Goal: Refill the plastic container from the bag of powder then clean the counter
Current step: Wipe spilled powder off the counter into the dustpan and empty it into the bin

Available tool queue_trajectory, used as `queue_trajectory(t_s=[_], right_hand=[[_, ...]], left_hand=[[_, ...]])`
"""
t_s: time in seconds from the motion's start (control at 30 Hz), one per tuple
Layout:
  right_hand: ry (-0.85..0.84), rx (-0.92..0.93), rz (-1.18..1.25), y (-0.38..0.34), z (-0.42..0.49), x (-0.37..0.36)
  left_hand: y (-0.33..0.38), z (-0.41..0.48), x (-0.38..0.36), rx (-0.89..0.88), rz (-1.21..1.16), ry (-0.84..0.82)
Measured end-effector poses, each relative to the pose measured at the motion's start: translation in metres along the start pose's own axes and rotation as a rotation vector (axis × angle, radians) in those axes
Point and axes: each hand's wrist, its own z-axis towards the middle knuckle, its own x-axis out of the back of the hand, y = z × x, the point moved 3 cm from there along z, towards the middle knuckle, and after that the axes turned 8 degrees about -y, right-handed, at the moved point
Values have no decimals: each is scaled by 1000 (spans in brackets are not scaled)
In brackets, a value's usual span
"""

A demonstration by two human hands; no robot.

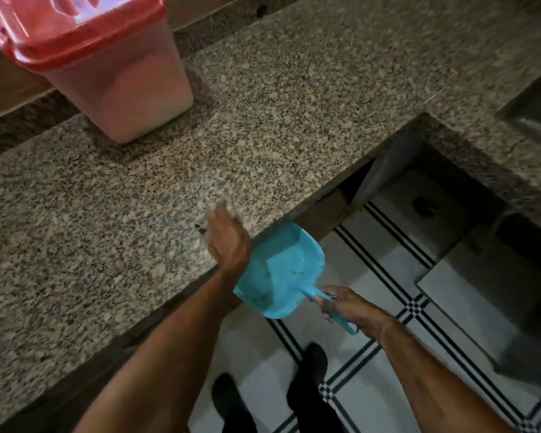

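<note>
Gripping dustpan (281,270) handle: right hand (347,309) | left hand (227,237) on counter (107,229) edge, finger spread unclear

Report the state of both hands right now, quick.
Left hand: at the counter edge, fingers blurred; open or closed cannot be told.
Right hand: closed around the handle of the blue dustpan.

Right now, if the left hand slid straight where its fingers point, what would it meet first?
The left hand has bare counter ahead, then possibly the container; blur leaves that uncertain.
</note>
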Motion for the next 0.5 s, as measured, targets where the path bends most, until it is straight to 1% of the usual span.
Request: queue_trajectory(t_s=[0.13, 0.2, 0.23, 0.27, 0.3, 0.37, 0.4, 0.43, 0.47, 0.5], right_hand=[[-22, -9, -16, 4, -3, 20], [-17, -7, -17, 4, -2, 24], [-11, -7, -10, 5, -1, 26], [-7, -6, -4, 5, 0, 27], [-7, -9, -2, 6, 2, 27], [-11, -14, -2, 7, 5, 27], [-17, -12, -9, 6, 7, 27], [-28, -9, -13, 4, 7, 26], [-38, 1, -14, 2, 8, 27], [-45, 6, -17, 0, 9, 28]], left_hand=[[-44, 39, 33, 332, 10, 146], [-56, 59, 42, 424, 48, 207], [-52, 62, 38, 410, 33, 210], [-40, 62, 30, 332, -4, 200], [-22, 56, 21, 193, 4, 167], [8, 42, -7, -125, 53, 37], [13, 39, -20, -250, 81, -49], [18, 38, -25, -309, 86, -108], [24, 41, -21, -335, 55, -117], [24, 47, -12, -309, -7, -93]])
